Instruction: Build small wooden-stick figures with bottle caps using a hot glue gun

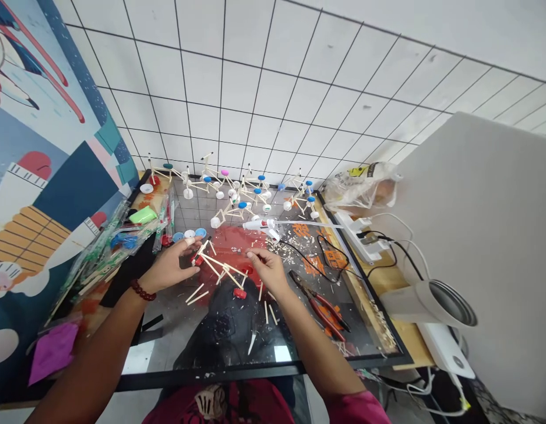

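Observation:
A small bicycle-like model of wooden sticks (226, 267) with red bottle-cap wheels (240, 293) stands on the glass tabletop between my hands. My left hand (173, 265) is beside its left end, thumb and fingers apart around the red cap there; contact is not clear. Above the model's right end, my right hand (268, 268) has thumb and forefinger pinched together, and anything between them is too small to make out. Loose sticks (197, 296) lie left of the model, and more sticks (267, 312) lie near my right wrist. A white glue gun (261, 225) rests beyond my right hand.
Several finished stick models (241, 203) with coloured caps line the back. Red-handled pliers (323, 309) lie at right, near a cable and a power strip (363, 238). Bagged sticks (109, 253) fill the left side. Blue caps (201, 232) sit behind my left hand.

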`<control>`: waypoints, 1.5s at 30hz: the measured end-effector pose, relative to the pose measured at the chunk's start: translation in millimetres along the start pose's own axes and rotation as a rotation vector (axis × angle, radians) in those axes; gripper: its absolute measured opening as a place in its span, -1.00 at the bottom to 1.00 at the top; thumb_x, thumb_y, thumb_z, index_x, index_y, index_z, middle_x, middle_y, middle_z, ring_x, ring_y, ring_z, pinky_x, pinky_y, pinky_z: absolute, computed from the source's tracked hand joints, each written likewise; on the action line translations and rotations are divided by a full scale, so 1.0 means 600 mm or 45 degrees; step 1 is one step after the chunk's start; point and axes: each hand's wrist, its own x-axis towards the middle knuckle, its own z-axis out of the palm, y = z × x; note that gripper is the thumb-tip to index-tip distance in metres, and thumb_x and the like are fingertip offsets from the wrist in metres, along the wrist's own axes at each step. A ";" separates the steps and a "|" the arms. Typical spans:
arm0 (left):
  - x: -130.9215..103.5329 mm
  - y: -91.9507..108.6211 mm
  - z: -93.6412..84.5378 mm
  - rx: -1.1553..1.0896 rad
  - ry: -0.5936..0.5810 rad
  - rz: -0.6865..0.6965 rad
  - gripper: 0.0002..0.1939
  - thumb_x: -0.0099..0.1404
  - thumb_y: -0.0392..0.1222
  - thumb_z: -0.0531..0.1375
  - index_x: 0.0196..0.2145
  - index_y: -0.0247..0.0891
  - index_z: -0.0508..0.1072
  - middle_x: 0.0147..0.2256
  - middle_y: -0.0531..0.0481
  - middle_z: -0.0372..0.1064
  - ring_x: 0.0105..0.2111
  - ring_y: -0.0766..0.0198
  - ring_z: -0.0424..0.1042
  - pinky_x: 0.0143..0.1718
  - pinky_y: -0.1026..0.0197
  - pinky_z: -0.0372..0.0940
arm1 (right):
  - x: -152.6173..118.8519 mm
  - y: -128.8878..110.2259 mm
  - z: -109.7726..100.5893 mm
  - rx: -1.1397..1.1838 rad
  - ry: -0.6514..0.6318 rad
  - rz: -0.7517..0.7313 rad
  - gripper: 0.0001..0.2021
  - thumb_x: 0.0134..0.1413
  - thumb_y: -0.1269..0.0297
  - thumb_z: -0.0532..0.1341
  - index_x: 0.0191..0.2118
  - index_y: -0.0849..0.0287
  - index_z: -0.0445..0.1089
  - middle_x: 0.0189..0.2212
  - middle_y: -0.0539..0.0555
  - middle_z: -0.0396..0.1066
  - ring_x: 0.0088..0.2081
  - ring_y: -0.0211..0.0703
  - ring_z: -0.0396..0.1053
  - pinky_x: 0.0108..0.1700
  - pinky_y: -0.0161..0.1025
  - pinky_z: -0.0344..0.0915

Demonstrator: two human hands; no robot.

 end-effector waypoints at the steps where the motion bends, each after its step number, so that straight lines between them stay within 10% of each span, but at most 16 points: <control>1: 0.000 0.000 0.000 -0.006 0.000 -0.011 -0.27 0.13 -0.10 0.32 0.25 -0.18 0.27 0.18 -0.23 0.35 0.11 -0.05 0.43 0.17 -0.15 0.30 | 0.000 0.001 0.000 0.002 -0.005 0.003 -0.73 0.12 0.05 0.25 -0.30 0.12 0.57 -0.30 0.10 0.62 -0.22 -0.02 0.55 -0.09 -0.08 0.44; 20: 0.000 0.008 0.004 -0.041 -0.023 -0.122 -0.27 0.15 0.02 0.30 0.24 -0.21 0.27 0.17 -0.22 0.36 0.15 -0.11 0.38 0.17 -0.15 0.29 | 0.074 -0.051 0.039 -0.081 -0.410 0.057 -0.79 0.06 0.16 0.21 -0.36 0.16 0.53 -0.41 0.02 0.55 -0.36 -0.18 0.44 -0.25 -0.25 0.33; 26: -0.001 0.003 0.006 -0.123 -0.026 -0.088 -0.15 0.14 -0.07 0.33 0.33 -0.14 0.13 0.20 -0.19 0.30 0.18 -0.05 0.33 0.22 -0.10 0.24 | 0.042 -0.035 -0.049 -0.409 -0.229 0.182 -0.69 -0.02 0.00 0.27 -0.52 0.15 0.37 -0.62 -0.05 0.33 -0.52 -0.19 0.29 -0.40 -0.26 0.18; 31: -0.003 -0.005 0.016 -0.115 -0.072 -0.036 -0.07 0.14 -0.06 0.34 0.37 -0.15 0.02 0.32 -0.22 0.13 0.27 -0.07 0.21 0.26 -0.06 0.18 | 0.073 -0.003 -0.110 -0.691 0.291 0.205 -0.40 -0.20 -0.13 0.35 -0.12 0.25 0.40 -0.25 0.18 0.47 -0.26 0.02 0.41 -0.22 -0.13 0.29; 38: -0.004 -0.004 0.020 -0.112 -0.062 -0.014 -0.05 0.15 -0.08 0.34 0.38 -0.14 -0.03 0.30 -0.23 0.15 0.27 -0.06 0.21 0.25 -0.08 0.18 | 0.127 0.033 -0.079 -0.389 0.270 0.252 -0.30 -0.33 -0.11 0.42 -0.06 0.25 0.39 -0.08 0.27 0.48 -0.09 0.09 0.44 -0.07 -0.04 0.36; 45: -0.004 -0.007 0.026 -0.210 -0.032 0.051 -0.02 0.14 -0.12 0.36 0.39 -0.11 -0.05 0.29 -0.20 0.17 0.27 -0.04 0.21 0.27 -0.05 0.17 | 0.158 0.027 -0.057 -0.324 0.117 0.206 -0.53 -0.26 -0.12 0.40 -0.34 0.23 0.53 -0.41 0.13 0.57 -0.28 0.07 0.49 -0.17 -0.09 0.38</control>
